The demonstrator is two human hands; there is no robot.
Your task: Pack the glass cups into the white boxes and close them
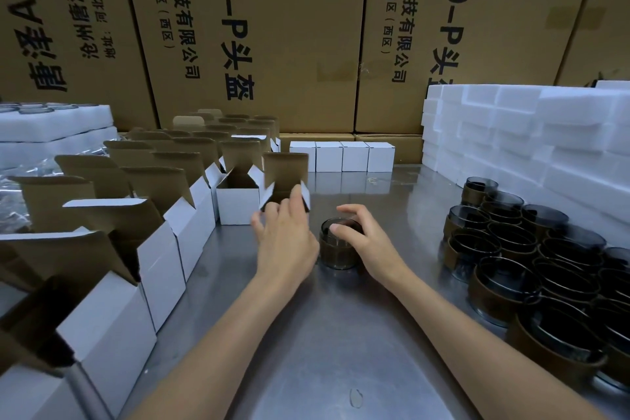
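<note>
A dark glass cup [337,251] with a brown band stands on the steel table [306,334] at the centre. My right hand [366,239] grips it from above, thumb over the rim. My left hand [284,235] holds an open white box [284,177] just left of the cup, fingers on its lower side flaps, lid flap standing up. Several more open white boxes [163,249] line the left side. Several closed white boxes [341,156] sit in a row at the back. A crowd of dark glass cups [531,266] fills the right.
White foam blocks [528,133] are stacked at the back right, above the cups. Foam trays [51,126] lie at the far left. Tall brown cartons [272,27] wall off the back. A small drop [355,397] marks the table near the front.
</note>
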